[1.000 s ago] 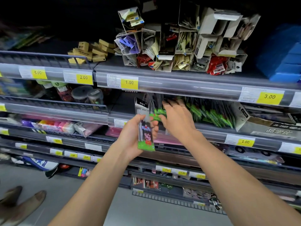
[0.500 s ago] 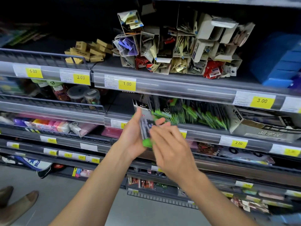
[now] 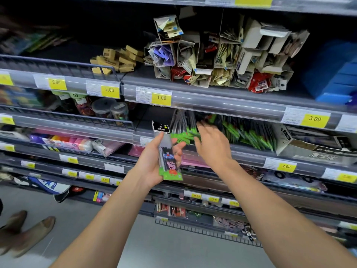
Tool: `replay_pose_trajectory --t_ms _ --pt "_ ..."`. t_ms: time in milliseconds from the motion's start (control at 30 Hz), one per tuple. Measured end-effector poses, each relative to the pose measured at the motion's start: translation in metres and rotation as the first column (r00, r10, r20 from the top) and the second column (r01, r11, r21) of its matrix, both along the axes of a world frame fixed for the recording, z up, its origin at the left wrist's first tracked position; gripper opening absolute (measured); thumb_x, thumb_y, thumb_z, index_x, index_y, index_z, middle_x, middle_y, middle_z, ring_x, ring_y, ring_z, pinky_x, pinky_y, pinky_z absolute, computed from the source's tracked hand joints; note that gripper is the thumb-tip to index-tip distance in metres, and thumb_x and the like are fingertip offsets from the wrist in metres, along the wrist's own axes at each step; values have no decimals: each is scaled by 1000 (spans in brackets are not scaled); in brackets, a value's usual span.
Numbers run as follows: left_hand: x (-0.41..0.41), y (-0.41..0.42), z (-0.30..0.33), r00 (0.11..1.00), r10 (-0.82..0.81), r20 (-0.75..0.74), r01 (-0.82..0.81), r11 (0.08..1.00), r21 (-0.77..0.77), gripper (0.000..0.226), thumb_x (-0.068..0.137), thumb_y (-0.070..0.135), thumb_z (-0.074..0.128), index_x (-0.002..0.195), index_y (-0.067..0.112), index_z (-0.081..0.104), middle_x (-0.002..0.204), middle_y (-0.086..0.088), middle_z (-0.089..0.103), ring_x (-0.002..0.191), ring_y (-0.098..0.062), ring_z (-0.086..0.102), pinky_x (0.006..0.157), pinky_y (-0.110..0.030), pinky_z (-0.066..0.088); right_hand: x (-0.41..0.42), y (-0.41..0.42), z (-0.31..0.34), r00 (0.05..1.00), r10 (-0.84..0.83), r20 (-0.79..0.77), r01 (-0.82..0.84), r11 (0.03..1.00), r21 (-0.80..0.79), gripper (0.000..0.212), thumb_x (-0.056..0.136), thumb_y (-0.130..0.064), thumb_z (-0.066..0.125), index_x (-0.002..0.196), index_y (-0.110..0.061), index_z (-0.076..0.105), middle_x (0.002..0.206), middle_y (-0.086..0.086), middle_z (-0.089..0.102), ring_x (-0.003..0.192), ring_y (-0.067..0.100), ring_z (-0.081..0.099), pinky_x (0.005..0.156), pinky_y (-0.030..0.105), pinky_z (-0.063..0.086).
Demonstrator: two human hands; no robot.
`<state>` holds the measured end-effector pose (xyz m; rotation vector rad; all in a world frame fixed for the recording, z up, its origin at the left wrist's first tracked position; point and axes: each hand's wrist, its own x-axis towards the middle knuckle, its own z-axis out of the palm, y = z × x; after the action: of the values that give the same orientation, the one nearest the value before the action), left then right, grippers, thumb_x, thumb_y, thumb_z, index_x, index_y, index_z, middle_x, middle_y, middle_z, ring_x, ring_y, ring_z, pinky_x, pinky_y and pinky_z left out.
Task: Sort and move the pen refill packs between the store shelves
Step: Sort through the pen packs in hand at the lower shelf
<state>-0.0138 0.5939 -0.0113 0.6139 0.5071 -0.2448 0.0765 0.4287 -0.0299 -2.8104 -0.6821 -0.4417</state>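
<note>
Green-based refill pack (image 3: 167, 151) upright in gripping left hand (image 3: 154, 163), spread right hand (image 3: 212, 146) just beside.

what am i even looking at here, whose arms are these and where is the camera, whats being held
There is no machine here. The camera sits on a person's head and looks forward and down, so the two bare arms reaching in from the bottom are that person's own. They stand facing store shelves with yellow price tags along the edges.

The left hand grips a stack of pen refill packs, long thin packets with a cartoon pig on a green end. The right hand is open and holds nothing; it reaches toward a row of similar green-tipped packs lying on the shelf. Whether it touches them is blurred. The shelf above holds torn cardboard boxes of small packets. Someone's shoes show at lower left.
</note>
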Motion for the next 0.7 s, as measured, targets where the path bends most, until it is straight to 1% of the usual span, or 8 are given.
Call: replay_pose_trajectory --t_ms 100,267,333,433,500,567,633,700 --pt "5 -5 2 1000 -29 1 29 999 41 54 105 50 52 130 3 56 104 -20 79 60 -19 65 49 -28 55 -11 -5 0 989 4 151 -16 997 76 30 90 -7 70 119 -2 71 113 14 75 100 35 71 80 43 58" --pt "11 -20 10 997 -71 6 70 993 95 55 105 51 52 136 6 53 115 -23 76 61 -17 58 48 -24 51 -38 -21 0 961 25 275 -92 969 231 33 83 9 73 116 3 74 115 18 75 104 32 74 75 47 65" --pt "12 -27 13 997 -81 11 80 992 99 55 105 51 52 136 5 52 111 -23 77 62 -16 56 49 -23 50 -50 -24 5 935 32 354 -138 950 279 32 83 11 73 114 5 74 114 20 75 102 32 75 74 45 65" --pt "14 -37 19 984 -165 61 159 983 94 62 103 58 49 135 6 55 92 -13 75 68 -18 62 61 -26 53 -77 -23 7 875 66 480 -233 926 297 24 89 4 72 113 6 74 114 19 75 103 28 75 82 38 64" --pt "15 -39 20 967 -242 76 238 969 66 80 100 68 45 138 -1 59 94 -15 74 79 -25 72 71 -35 60 -96 -21 4 841 104 531 -287 918 274 21 92 3 70 113 5 75 117 18 74 108 26 73 91 35 61" --pt "16 -37 18 952 -297 71 295 955 42 90 97 77 41 135 -2 64 88 -16 71 77 -27 73 72 -36 62 -109 -22 -1 838 141 528 -314 915 253 23 92 4 69 114 6 74 120 18 73 115 27 70 100 36 56" --pt "17 -36 17 952 -301 64 299 954 38 90 95 79 40 124 0 70 81 -12 68 70 -23 69 70 -34 60 -114 -27 -3 844 186 503 -323 926 198 23 95 3 65 116 7 72 122 19 71 120 29 67 108 37 50" --pt "18 -36 14 960 -273 64 272 962 16 87 94 79 42 120 2 73 90 -12 69 76 -20 68 79 -34 56 -117 -30 -2 868 255 427 -351 922 163 27 97 0 61 121 8 69 126 20 69 125 31 63 111 40 47"
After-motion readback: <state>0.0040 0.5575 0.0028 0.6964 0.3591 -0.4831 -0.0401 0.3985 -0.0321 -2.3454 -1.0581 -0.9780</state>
